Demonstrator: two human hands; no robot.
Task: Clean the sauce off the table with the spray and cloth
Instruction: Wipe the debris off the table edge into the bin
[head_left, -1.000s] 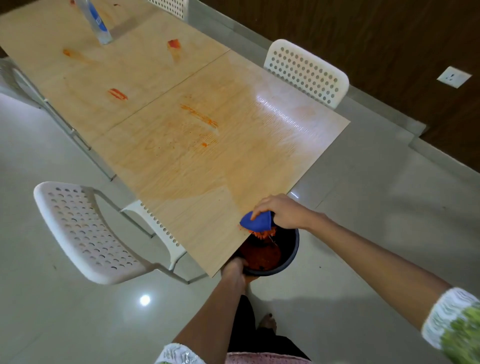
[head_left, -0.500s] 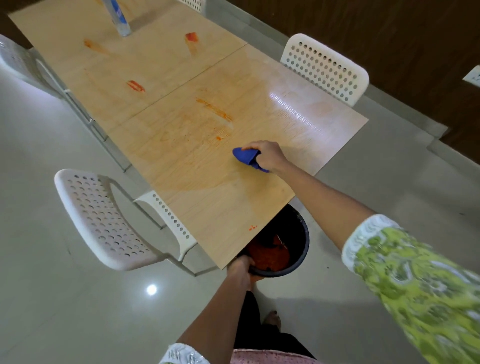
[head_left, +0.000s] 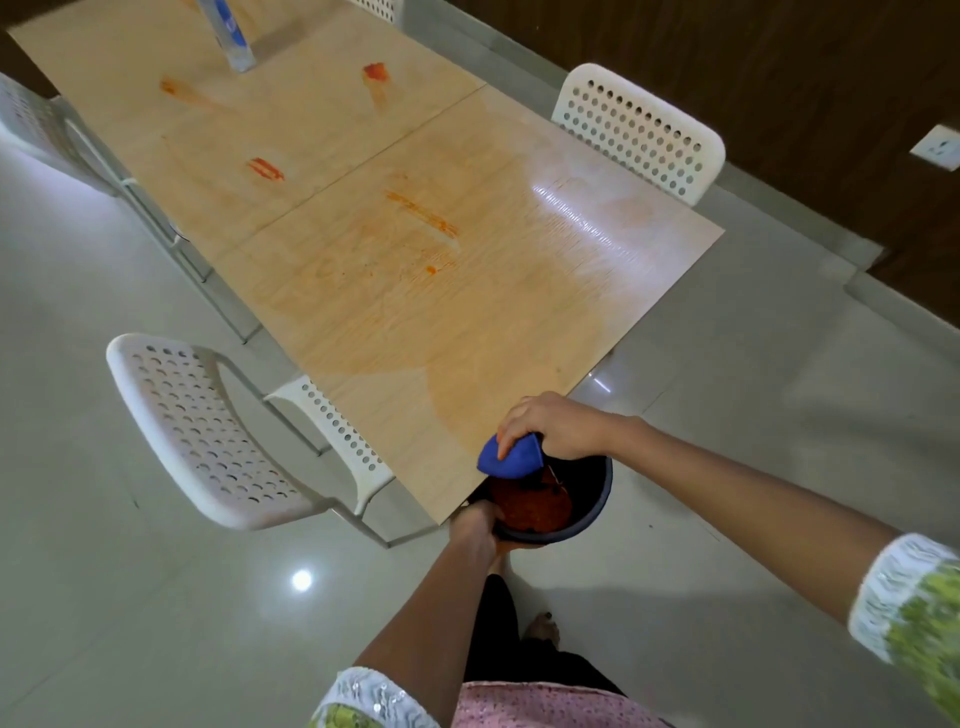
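Two hands busy at the table (head_left: 519, 332) corner.
Right hand (head_left: 556, 428) clutches the blue cloth (head_left: 511, 457) above the bucket (head_left: 582, 512); below it, left hand (head_left: 475, 525) grips the bucket's rim.

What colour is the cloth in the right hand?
Blue; the cloth shows in the head view, gripped at the table corner.

No words, numbers or brand names can be read anywhere. The spray bottle (head_left: 228, 34) at the far end of the table (head_left: 519, 291) carries a blue label, possibly with lettering on it, but it is too small and blurred to make out any letters.
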